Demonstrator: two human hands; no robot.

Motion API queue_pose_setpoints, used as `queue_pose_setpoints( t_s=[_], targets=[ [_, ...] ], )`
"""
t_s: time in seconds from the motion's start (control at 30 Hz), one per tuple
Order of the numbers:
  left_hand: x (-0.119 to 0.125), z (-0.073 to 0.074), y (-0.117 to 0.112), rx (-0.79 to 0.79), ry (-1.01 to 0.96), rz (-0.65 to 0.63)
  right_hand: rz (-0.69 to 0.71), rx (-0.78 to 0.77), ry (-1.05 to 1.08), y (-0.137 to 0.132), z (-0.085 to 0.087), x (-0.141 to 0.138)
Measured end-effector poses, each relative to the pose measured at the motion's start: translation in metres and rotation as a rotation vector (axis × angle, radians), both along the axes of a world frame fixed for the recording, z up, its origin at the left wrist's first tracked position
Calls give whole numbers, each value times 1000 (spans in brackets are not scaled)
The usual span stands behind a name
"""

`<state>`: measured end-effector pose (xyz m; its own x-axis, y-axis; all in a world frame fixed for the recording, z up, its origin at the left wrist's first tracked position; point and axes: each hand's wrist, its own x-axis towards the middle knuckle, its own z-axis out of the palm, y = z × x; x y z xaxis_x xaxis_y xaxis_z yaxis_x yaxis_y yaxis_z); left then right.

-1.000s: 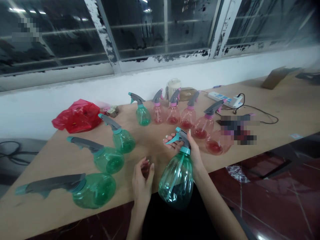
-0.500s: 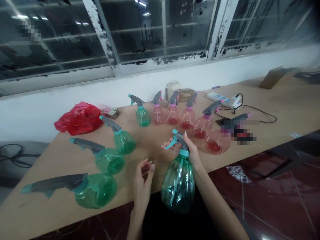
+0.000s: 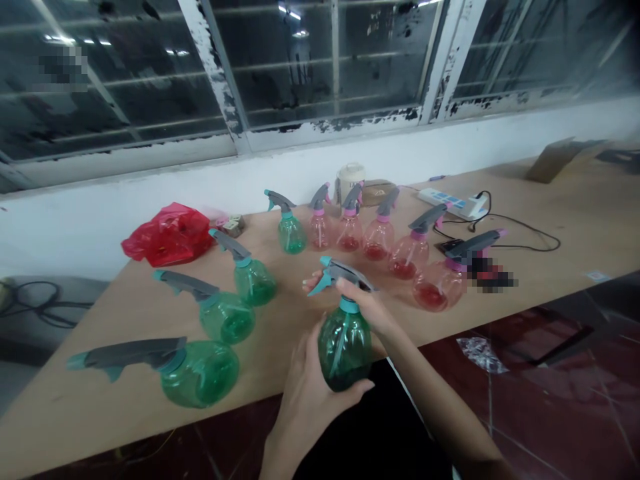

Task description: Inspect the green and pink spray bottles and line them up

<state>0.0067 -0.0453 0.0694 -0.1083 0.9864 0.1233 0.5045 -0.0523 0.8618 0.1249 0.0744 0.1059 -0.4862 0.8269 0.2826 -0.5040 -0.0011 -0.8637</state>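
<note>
I hold a green spray bottle (image 3: 345, 343) with a grey and teal trigger head just above the near edge of the wooden table (image 3: 310, 293). My left hand (image 3: 310, 393) is wrapped round the bottle's body from below. My right hand (image 3: 367, 307) grips the neck and trigger head from the right. To the left stand more green spray bottles (image 3: 200, 373), (image 3: 227, 317), (image 3: 253, 280).
A row of pink spray bottles (image 3: 377, 237) and one green bottle (image 3: 291, 232) stands further back. A red plastic bag (image 3: 167, 235) lies at the back left, a white jar (image 3: 350, 180) by the wall, and a power strip (image 3: 450, 200) with black cables at the right.
My left hand has moved from open beside the bottle to grasping its body. The bottle has come up and closer to the table edge, still held at the neck by my right hand.
</note>
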Motion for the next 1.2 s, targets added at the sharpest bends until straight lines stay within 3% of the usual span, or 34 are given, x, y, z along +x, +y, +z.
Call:
queue_pose_setpoints(
  t_s=[0.17,0.37,0.5,0.63,0.9,1.03,1.2],
  targets=[
    [1,-5,25,51,65,78,-168,240,-202,6,11,-8],
    [-15,-24,45,73,120,108,-291,393,-466,2,-17,1],
    [-26,-23,51,103,193,39,-319,450,-592,-6,-33,13],
    [-31,-23,50,149,273,60,-399,466,-629,1,-34,11],
    [-33,-51,26,99,108,256,-551,567,-791,67,-29,-41],
    [-35,-51,19,100,92,274,-490,596,-826,96,-26,-71],
    [-37,-50,20,94,100,258,-441,662,-844,110,-24,-97]
  ],
)
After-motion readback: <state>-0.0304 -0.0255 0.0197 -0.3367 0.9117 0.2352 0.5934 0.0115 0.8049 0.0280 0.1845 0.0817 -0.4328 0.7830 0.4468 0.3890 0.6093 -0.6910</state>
